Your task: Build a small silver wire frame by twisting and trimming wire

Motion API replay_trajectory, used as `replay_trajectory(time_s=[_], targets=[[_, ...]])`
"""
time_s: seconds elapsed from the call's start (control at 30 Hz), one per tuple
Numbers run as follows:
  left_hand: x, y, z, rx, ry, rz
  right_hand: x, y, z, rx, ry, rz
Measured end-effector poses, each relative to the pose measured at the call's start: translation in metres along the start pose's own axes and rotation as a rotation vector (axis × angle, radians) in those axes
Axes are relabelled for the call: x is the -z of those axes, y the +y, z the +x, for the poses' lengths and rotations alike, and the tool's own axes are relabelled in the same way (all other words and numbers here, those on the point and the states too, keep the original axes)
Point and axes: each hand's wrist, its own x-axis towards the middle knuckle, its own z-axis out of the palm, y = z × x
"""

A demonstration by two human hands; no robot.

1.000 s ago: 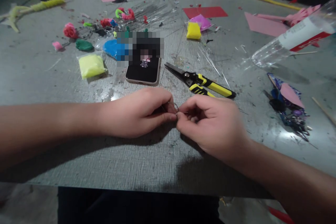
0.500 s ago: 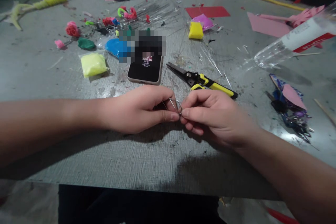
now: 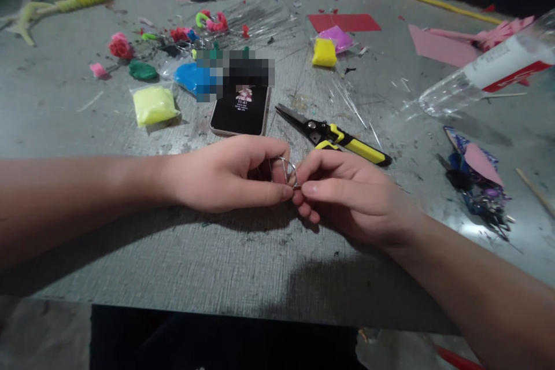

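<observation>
A thin silver wire (image 3: 294, 171), bent into a rounded loop, is pinched between my two hands above the table's near part. My left hand (image 3: 236, 176) grips it with thumb and forefinger, the loop standing up by the fingertips. From the other side my right hand (image 3: 353, 191) pinches the wire between thumb and index finger, its other fingers curled beneath. Part of the wire is hidden behind the fingers. Just beyond my hands lie black and yellow cutters (image 3: 333, 136), jaws pointing left, with one handle partly covered. A phone (image 3: 238, 113) lies behind my left hand.
Packets of yellow clay (image 3: 155, 105) and blue clay (image 3: 193, 78) lie left of the phone, near small red and pink shapes on wires (image 3: 121, 46). Loose straight wires (image 3: 349, 98) lie behind the cutters. At right are a clear plastic bottle (image 3: 472, 78) and a dark bundle (image 3: 477, 185).
The wire loop shows rounder and more open between my fingertips. My left hand has shifted slightly upward, and my right-hand fingers have adjusted a little. Both hands keep their pinch.
</observation>
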Motion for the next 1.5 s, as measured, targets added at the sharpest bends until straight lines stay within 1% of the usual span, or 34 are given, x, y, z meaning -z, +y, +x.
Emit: replay_trajectory(time_s=[0.1,0.17,0.33,0.4,0.53,0.67,0.8,0.87,0.97,1.0,1.07,1.13,1.2,1.37,1.4,1.43,1.47,1.5], targets=[[0.001,-0.001,0.0,-0.031,-0.032,0.005,-0.001,0.004,0.0,-0.036,-0.039,0.081],[0.001,-0.003,-0.001,-0.04,-0.053,-0.007,-0.001,0.005,0.0,-0.027,-0.068,0.092],[0.002,-0.007,-0.001,-0.1,-0.145,-0.088,-0.001,0.004,-0.001,0.055,-0.125,-0.033],[0.002,-0.006,-0.002,-0.052,-0.157,-0.144,0.001,0.002,-0.001,0.084,-0.119,-0.091],[0.001,-0.002,-0.005,0.003,-0.181,-0.33,0.007,-0.001,0.0,0.134,-0.126,-0.151],[-0.001,-0.001,-0.006,0.069,-0.093,-0.423,0.009,0.0,0.0,0.151,-0.136,-0.178],[-0.003,-0.004,-0.002,0.073,-0.015,-0.394,0.008,0.002,0.001,0.185,-0.124,-0.164],[-0.003,-0.005,-0.001,0.075,0.0,-0.338,0.006,0.004,0.001,0.222,-0.122,-0.181],[-0.002,-0.006,-0.001,0.075,-0.016,-0.301,0.003,0.006,0.0,0.282,-0.104,-0.244],[-0.001,-0.006,-0.001,0.068,-0.024,-0.306,0.002,0.007,0.0,0.295,-0.076,-0.267],[0.0,-0.006,-0.001,0.052,-0.021,-0.308,0.0,0.008,-0.001,0.306,0.026,-0.287],[0.0,-0.007,0.0,0.042,0.016,-0.288,0.0,0.007,-0.001,0.288,0.148,-0.288],[0.0,-0.008,0.002,0.039,0.065,-0.279,0.0,0.006,0.0,0.256,0.226,-0.308],[-0.007,-0.008,0.004,0.026,0.171,-0.315,-0.001,0.002,0.0,0.215,0.282,-0.395],[-0.009,-0.008,0.003,0.024,0.187,-0.297,-0.001,0.002,0.0,0.214,0.288,-0.404],[-0.011,-0.008,0.002,0.021,0.228,-0.27,-0.002,0.002,0.0,0.218,0.293,-0.411],[-0.012,-0.008,0.001,0.028,0.264,-0.219,-0.002,0.002,-0.001,0.228,0.294,-0.415],[-0.013,-0.008,0.0,0.005,0.296,-0.159,-0.003,0.002,-0.001,0.241,0.291,-0.414]])
